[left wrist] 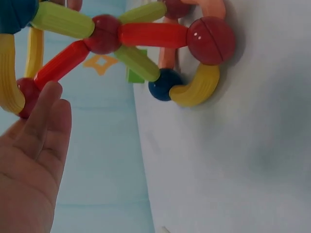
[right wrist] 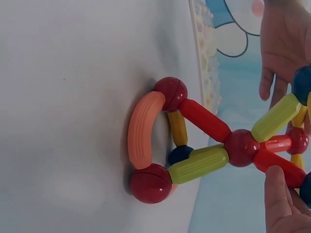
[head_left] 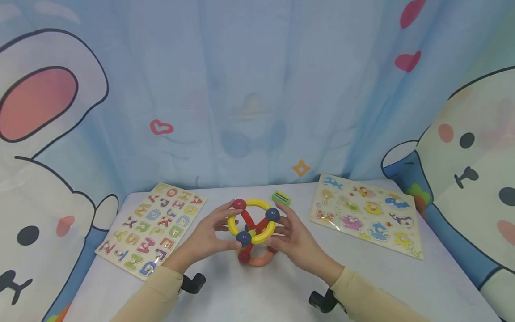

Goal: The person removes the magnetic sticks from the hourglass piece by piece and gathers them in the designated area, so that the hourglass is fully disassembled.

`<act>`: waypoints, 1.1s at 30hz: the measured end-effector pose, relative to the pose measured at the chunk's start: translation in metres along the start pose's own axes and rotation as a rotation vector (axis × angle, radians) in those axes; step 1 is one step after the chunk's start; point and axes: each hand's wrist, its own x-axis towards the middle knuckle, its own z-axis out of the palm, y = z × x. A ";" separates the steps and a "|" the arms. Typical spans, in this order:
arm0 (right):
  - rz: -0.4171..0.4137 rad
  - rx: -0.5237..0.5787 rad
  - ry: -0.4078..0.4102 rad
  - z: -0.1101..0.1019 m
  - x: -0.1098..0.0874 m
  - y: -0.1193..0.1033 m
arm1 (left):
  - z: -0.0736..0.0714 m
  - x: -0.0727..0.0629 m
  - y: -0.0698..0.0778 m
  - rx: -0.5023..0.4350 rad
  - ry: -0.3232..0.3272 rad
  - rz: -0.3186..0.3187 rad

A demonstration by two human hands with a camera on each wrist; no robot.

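A magnetic ball-and-stick structure stands upright on the white table between my two hands. Its upper ring has yellow curved sticks joined by red and blue balls. Straight red and green sticks meet at a central red ball. The lower ring, with orange and yellow curved sticks, rests on the table. My left hand holds the upper ring from the left, fingers at a red ball and thumb at a blue ball. From the right, my right hand holds it around another blue ball.
A wooden letter puzzle board lies at the left, and an animal puzzle board at the right. Behind the structure sits a small green block with coloured stripes. A printed blue curtain hangs along the table's back edge.
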 end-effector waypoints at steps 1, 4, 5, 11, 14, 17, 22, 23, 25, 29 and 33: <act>-0.005 0.000 0.000 -0.001 0.001 0.000 | 0.002 -0.001 0.000 -0.005 0.015 -0.005; -0.018 -0.001 -0.004 -0.007 0.003 0.001 | 0.009 -0.003 0.001 -0.015 0.065 -0.015; -0.021 0.000 -0.006 -0.008 0.003 0.001 | 0.011 -0.003 0.001 -0.013 0.081 -0.017; -0.034 0.008 0.002 -0.014 0.005 0.001 | 0.016 -0.008 0.002 0.046 0.138 0.016; -0.005 0.026 0.022 -0.012 0.004 0.001 | 0.014 -0.008 0.001 0.067 0.153 0.042; 0.026 0.062 0.015 -0.007 0.002 0.001 | 0.011 -0.005 -0.001 0.065 0.143 0.042; 0.000 0.066 -0.025 -0.003 0.001 0.003 | 0.012 -0.003 -0.001 0.047 0.128 0.017; -0.011 0.048 -0.021 -0.004 0.001 0.004 | 0.013 -0.003 -0.001 0.050 0.136 0.015; -0.025 0.026 -0.010 -0.006 0.002 0.004 | 0.015 -0.002 -0.002 0.053 0.156 0.016; -0.032 0.019 -0.009 -0.011 0.004 0.005 | 0.021 -0.003 0.000 0.065 0.199 0.012; -0.034 0.026 -0.023 -0.014 0.005 0.005 | 0.028 -0.005 0.003 0.081 0.240 0.007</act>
